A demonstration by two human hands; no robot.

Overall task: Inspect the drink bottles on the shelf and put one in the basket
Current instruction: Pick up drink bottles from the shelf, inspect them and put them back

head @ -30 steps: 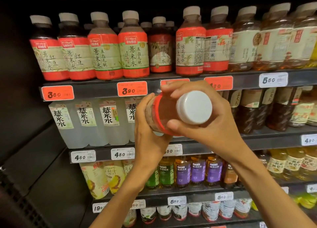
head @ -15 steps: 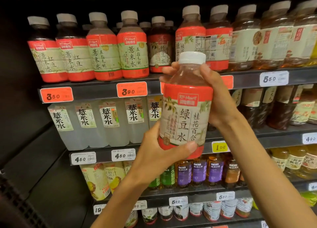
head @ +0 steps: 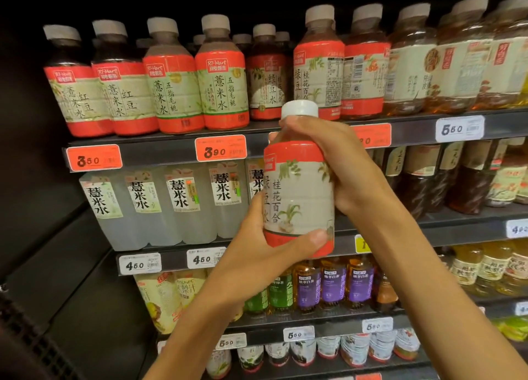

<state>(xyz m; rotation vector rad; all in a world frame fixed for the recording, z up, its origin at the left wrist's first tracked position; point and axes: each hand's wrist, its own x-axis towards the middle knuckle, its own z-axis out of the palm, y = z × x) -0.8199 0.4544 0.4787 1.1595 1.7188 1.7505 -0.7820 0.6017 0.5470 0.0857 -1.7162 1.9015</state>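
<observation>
Before the shelf [head: 171, 144], a bottle [head: 298, 196] stands upright, clear of the stocked rows. Left hand [head: 265, 251] wraps its base; right hand [head: 340, 162] closes round shoulder and upper label. Both grips firm. Risk: if either hand lets go to turn it, the smooth label could slip. No basket in view. Since half a second ago, the label has rotated leftward.

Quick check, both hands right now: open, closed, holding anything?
Left hand: closed around the lower part of the red-labelled bottle.
Right hand: closed on the same bottle's upper part, below the white cap.
</observation>
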